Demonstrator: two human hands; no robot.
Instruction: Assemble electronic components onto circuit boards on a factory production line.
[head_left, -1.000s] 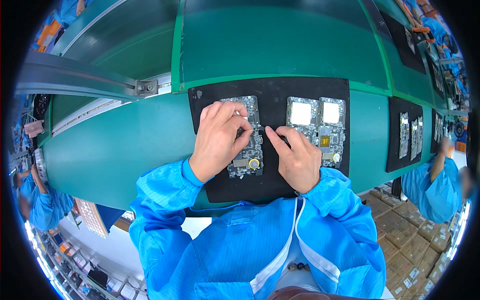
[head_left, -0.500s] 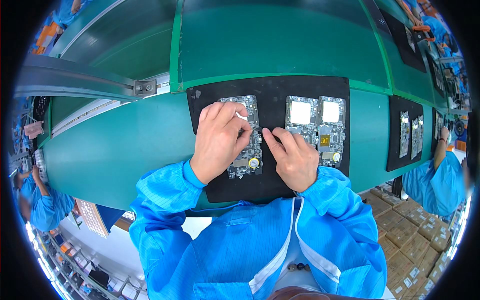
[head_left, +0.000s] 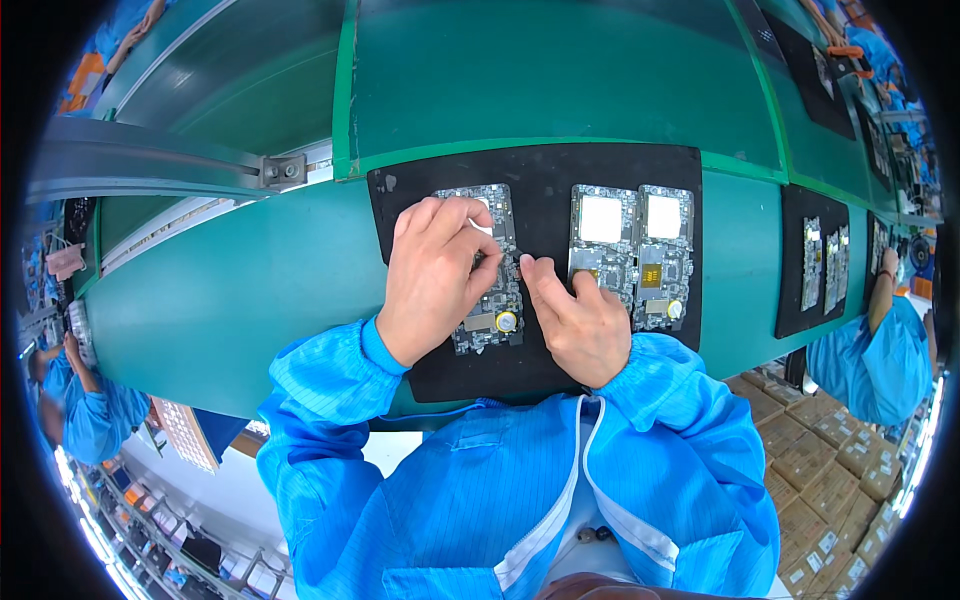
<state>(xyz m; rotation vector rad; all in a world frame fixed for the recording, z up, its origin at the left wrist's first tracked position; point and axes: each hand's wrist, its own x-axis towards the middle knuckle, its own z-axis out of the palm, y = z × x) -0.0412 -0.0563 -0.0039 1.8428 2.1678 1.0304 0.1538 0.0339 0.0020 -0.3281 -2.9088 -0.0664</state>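
Note:
My left hand [head_left: 435,275] lies over the upper part of a circuit board [head_left: 487,339] on a black mat [head_left: 545,168]. Its thumb and index finger meet in a pinch above the board, and whatever is between them is hidden. Along the board's right edge, my right hand [head_left: 580,330] has its thumb and index finger close together; anything small between them cannot be made out. A round, yellow-rimmed part [head_left: 506,321] shows near the board's lower end. Right of this, two more boards lie side by side, each with a white square: a middle board [head_left: 620,258] and a right board [head_left: 680,262].
The mat rests on a green worktable [head_left: 200,310] with a raised green edge strip [head_left: 560,143]. A metal beam [head_left: 150,165] reaches in from the left. On the right, another black mat [head_left: 795,300] carries boards near a person in blue [head_left: 870,360]. Cartons [head_left: 815,470] are stacked below.
My right hand's fingers have shifted slightly left, showing more of the middle board. My left hand keeps its pinch over the left board. The whole view has shifted slightly.

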